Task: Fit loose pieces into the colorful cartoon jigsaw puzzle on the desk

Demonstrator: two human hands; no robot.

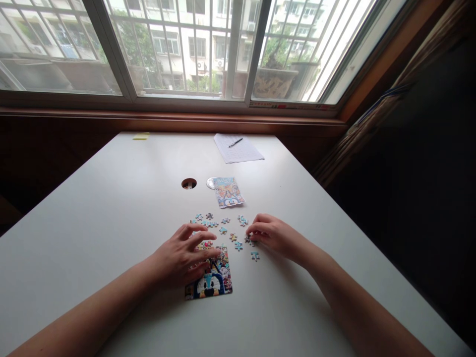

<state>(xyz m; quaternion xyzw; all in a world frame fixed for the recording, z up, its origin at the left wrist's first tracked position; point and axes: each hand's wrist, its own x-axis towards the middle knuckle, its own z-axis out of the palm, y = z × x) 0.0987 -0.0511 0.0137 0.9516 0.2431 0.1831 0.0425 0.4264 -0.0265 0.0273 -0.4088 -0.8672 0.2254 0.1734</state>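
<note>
While the head view looks down on the white surface (111, 223): two bare hands are at a jigsaw; clock directions run from its built panel, twelve toward the window (186, 49).

Built panel (210, 289): in front of the person, a blue-and-white cartoon face at its near end, the far part half hidden by fingers.

Left hand (181, 255): between ten and eleven, fingers spread and slightly bent over the panel, holding nothing visible; whether the fingertips touch it is unclear.

Right hand (274, 235): at two, thumb and fingers curled close together at a dark puzzle piece (248, 240); gripped or merely touched, I can't make out.

Loose puzzle pieces (223, 230): scattered from eleven to two, many light blue; one lies apart between two and three.

Piece handling: probably light, thin and stiff, apt to slide; best pinched by opposite edges, sparing the tabs.

Panel handling: likely light but fragile at its joints; safer steadied flat under spread fingers than lifted by a corner.

Picture card (228, 192): between twelve and one, beyond the pieces, showing a similar face.

Paper sheets (247, 154): farther along that line, a pen (235, 143) on top.
</note>
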